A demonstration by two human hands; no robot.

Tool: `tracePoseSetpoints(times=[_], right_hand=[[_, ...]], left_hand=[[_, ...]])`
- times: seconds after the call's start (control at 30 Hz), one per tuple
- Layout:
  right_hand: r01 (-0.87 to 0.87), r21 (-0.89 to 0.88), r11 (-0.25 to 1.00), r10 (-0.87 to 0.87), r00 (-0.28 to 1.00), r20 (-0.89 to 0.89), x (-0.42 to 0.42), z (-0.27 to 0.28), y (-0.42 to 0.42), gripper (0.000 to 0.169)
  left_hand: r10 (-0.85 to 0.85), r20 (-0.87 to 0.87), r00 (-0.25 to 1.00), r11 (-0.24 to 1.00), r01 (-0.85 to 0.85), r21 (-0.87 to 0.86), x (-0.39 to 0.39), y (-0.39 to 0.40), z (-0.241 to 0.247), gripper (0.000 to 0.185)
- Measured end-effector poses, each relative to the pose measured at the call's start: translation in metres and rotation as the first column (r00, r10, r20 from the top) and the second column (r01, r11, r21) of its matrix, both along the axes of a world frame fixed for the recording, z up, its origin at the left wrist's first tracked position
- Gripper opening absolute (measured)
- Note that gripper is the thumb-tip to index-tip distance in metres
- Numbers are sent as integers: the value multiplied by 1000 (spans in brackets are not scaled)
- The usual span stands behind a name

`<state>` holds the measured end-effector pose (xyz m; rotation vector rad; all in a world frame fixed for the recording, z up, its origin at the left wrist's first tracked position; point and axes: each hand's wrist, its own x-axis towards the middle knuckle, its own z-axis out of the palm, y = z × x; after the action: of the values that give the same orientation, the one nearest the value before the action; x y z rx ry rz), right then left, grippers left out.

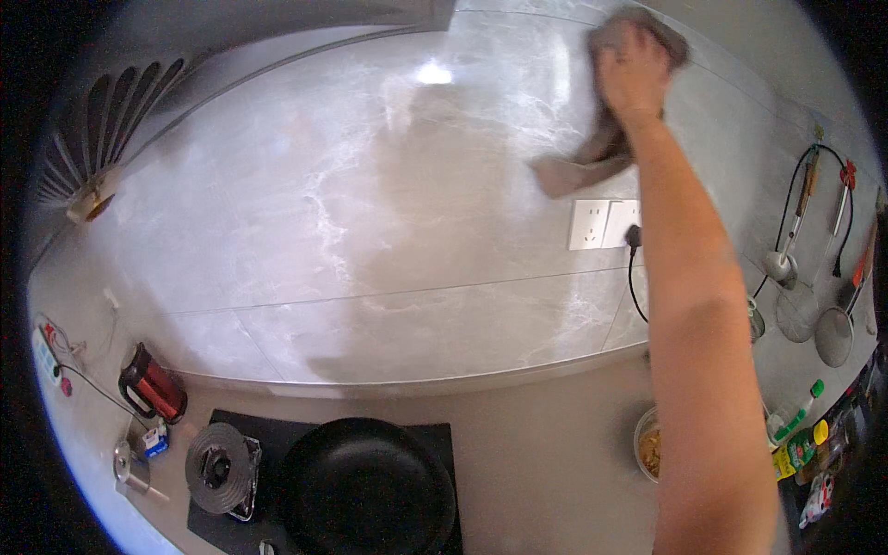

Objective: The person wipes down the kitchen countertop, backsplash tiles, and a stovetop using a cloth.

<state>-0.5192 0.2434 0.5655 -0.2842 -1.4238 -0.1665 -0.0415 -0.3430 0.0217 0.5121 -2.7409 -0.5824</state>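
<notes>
My right hand (633, 73) presses a brown cloth (603, 149) against the grey marbled wall tiles (277, 208), high on the right. The cloth bunches under my palm and one end trails down to the left; hand and cloth are blurred. Below the cloth, white wall sockets (590, 225) are set in the tiles. A black plug (633, 236) sits in the right one, partly behind my forearm. My left hand is out of view.
A black wok (368, 485) rests on the black cooktop (433, 440), beside a bare burner (218, 472). A red kettle (156, 385) stands left. A food container (649, 447) is partly behind my forearm. Ladles and strainers (794, 312) hang right. A range hood (312, 17) juts out above.
</notes>
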Motion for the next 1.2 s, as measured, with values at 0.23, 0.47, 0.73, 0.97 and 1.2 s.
tracePoseSetpoints(times=[0.23, 0.47, 0.73, 0.97, 1.2], right_hand=[[115, 67, 991, -118, 993, 32, -21, 6, -99, 65], [-150, 185, 971, 133, 986, 100, -15, -38, -112, 70], [-336, -251, 908, 384, 907, 172, -6, -156, -176, 50], [-680, -402, -613, 673, -182, -717, 45, -187, -213, 31], [-220, -367, -904, 399, -743, -538, 122, -275, -209, 18]], left_hand=[[-95, -154, 983, 955, 47, -291, 17, -24, -56, 35], [-56, 13, 998, 984, 53, 169, 17, -39, -78, 47], [-9, 19, 1000, 983, 5, 182, 19, -46, -105, 46], [-93, -139, 986, 992, 81, -93, 4, -32, -48, 43], [4, -87, 996, 999, -1, 32, 20, -41, -88, 44]])
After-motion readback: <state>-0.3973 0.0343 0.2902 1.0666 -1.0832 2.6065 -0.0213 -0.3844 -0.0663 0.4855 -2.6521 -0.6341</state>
